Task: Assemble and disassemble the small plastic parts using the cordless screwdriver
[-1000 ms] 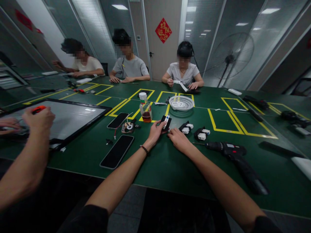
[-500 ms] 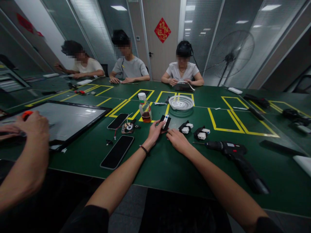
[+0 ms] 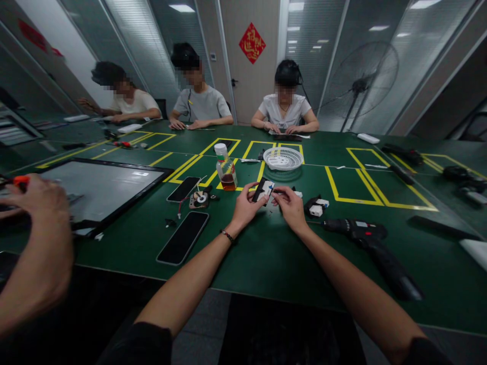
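Observation:
My left hand (image 3: pixel 244 207) is closed round a small black-and-white part (image 3: pixel 265 189), its white face turned up, a little above the green table. At the right edge of that part, my right hand (image 3: pixel 292 209) has thumb and fingers pinched together; whatever is between them is too small to make out. Behind the right fingers, a white bit (image 3: pixel 299 194) of another part peeks out. A similar black-and-white piece (image 3: pixel 317 207) lies just to the right of my right hand. The black power drill (image 3: pixel 359 230) lies beside my right forearm, its bit pointing left.
Two dark phones, one near (image 3: pixel 183 238) and one farther (image 3: pixel 184 188), lie left of my hands by a small wired component (image 3: pixel 199 198). Beyond stand a bottle (image 3: pixel 227 175) and a white basket (image 3: pixel 283 166). A neighbour's hand (image 3: pixel 41 197) works over a large framed panel (image 3: pixel 110 185).
My left hand has turned and shifted the part slightly right. My right hand has risen from the table to the part's edge, fingers pinched. Across the table, a co-worker's hands have lowered a dark object.

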The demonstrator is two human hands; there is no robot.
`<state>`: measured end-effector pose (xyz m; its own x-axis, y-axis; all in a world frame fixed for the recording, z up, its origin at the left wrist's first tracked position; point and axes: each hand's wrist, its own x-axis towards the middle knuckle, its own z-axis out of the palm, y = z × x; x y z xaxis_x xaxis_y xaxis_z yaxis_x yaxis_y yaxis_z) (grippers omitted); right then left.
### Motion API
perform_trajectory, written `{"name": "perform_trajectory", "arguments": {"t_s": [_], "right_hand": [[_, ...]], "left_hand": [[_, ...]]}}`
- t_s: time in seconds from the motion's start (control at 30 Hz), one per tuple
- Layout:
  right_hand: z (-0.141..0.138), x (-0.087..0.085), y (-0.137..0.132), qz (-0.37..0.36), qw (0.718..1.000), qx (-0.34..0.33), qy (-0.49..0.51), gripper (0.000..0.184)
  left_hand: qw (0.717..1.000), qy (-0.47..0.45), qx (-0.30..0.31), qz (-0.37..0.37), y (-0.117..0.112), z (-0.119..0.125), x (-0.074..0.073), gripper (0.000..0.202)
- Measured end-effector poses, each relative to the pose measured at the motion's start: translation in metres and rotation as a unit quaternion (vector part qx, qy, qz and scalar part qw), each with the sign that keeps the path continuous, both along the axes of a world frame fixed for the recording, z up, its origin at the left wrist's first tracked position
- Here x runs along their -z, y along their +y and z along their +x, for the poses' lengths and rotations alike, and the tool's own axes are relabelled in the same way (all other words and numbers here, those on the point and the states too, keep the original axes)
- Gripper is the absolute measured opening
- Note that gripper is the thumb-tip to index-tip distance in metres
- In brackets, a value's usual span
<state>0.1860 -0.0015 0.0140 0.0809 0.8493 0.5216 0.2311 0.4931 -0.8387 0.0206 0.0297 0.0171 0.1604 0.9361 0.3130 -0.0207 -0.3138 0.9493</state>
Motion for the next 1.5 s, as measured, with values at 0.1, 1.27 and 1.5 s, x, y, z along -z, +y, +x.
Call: {"name": "perform_trajectory", "arguments": {"t_s": [0.1,1.27,1.5], "right_hand": [[0.001,-0.006,-0.004,0.024,0.999,0.042,-0.017,0.023],[0.003,0.000,-0.007,0.139,0.966,0.083,-0.202,0.038],[0.001,-0.001,-0.007,0.133,0.970,0.079,-0.187,0.034]], "left_hand": [[1.000,-0.011,0.004,-0.015,-0.002,0.003,0.000,0.058],[0.997,-0.042,0.011,-0.070,-0.001,0.006,0.003,0.048],[0.996,-0.037,0.016,-0.077,-0.001,0.004,0.004,0.049]]}}
